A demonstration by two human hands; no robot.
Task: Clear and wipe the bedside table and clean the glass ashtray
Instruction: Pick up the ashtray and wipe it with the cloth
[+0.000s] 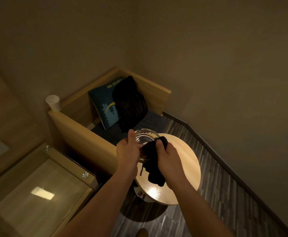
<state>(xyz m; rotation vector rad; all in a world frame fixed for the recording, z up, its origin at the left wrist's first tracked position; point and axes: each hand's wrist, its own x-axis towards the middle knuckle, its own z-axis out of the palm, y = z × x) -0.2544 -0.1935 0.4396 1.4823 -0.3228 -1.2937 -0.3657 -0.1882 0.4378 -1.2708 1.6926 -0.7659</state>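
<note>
A clear glass ashtray (145,136) is held in the air above the round wooden table (186,161). My left hand (127,151) grips its left rim, thumb up over the edge. My right hand (169,159) is closed on a dark cloth (154,168), whose upper part is pressed into the ashtray's bowl while the rest hangs down below my hand. The near part of the ashtray is hidden by the cloth and my hands.
A wooden-sided seat (81,127) behind holds a blue cushion (105,106) and a black bag (130,103). A white paper cup (53,102) stands on the seat's corner. A glass-topped bedside table (42,190) is at the left. Dark plank floor (225,194) lies to the right.
</note>
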